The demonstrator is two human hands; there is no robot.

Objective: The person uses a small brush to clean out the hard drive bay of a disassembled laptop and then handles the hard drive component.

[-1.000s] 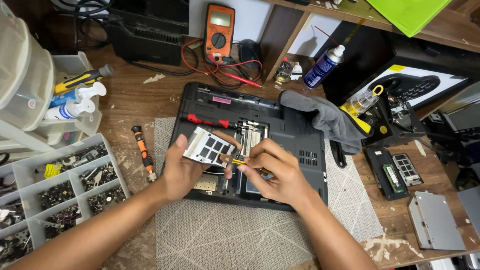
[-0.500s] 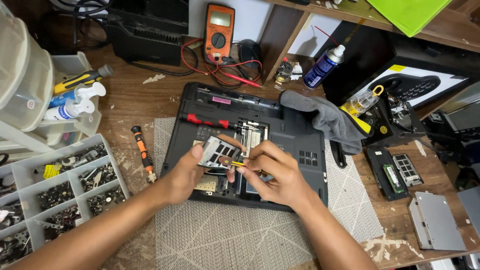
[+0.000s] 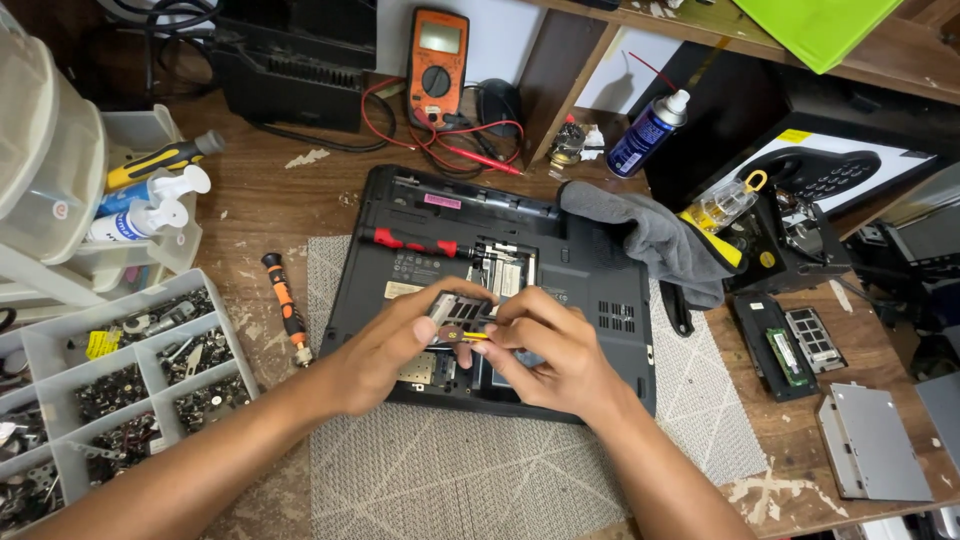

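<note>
**Both hands on a small panel over the open laptop**

My left hand (image 3: 385,345) is curled around the left side of a small grey cover panel (image 3: 457,311), thumb on top and fingers tucked beneath, so it is gripping, not flat or spread. The panel sits tilted, lifted slightly off the underside of the black laptop (image 3: 585,290), right above the open bay near the middle of the base. My right hand (image 3: 555,350) is closed in a pinch on a thin yellow-handled tool (image 3: 470,336), with the thumb and first fingers bunched tight and the remaining fingers folded into the palm. The tool's tip points left towards the panel's lower edge; I cannot tell whether it actually touches it.

Both forearms come in from the bottom of the view, the left one from the lower left and the right one from the lower right, and the two hands meet almost knuckle to knuckle over the laptop's front half.

The laptop lies upside down on a grey patterned mat (image 3: 500,480) on the wooden bench. A red-handled screwdriver (image 3: 410,241) rests on the laptop's back, above my hands. An orange-and-black screwdriver (image 3: 285,307) lies on the bench just left of the laptop, and beyond it stands a compartment tray of screws (image 3: 120,385). A grey cloth (image 3: 650,240) drapes over the laptop's right rear corner.
</note>
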